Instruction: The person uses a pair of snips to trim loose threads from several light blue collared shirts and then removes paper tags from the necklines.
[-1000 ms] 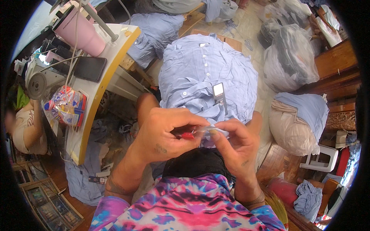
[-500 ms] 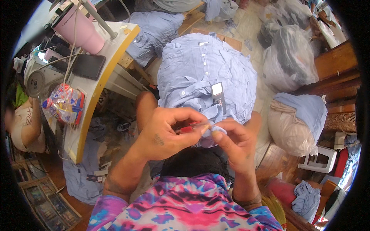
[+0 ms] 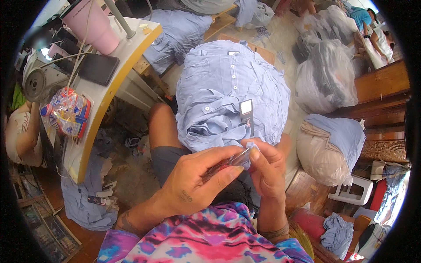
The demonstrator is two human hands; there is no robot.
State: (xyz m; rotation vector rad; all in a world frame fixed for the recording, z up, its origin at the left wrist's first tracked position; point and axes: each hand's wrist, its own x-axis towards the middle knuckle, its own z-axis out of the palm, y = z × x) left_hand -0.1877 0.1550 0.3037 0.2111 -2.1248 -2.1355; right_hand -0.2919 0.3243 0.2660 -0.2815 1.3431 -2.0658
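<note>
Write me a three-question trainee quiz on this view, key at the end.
1. True or false: a pink tumbler and a black smartphone are both on the white table.

2. Multiple choice: what does the left hand hold?
a) a white stool
b) a slim object with red on it
c) a plastic bag

3. Short answer: on which garment does the black-and-white hang tag lie?

Key: 1. True. 2. b. 3. The light-blue button-front shirt.
</note>
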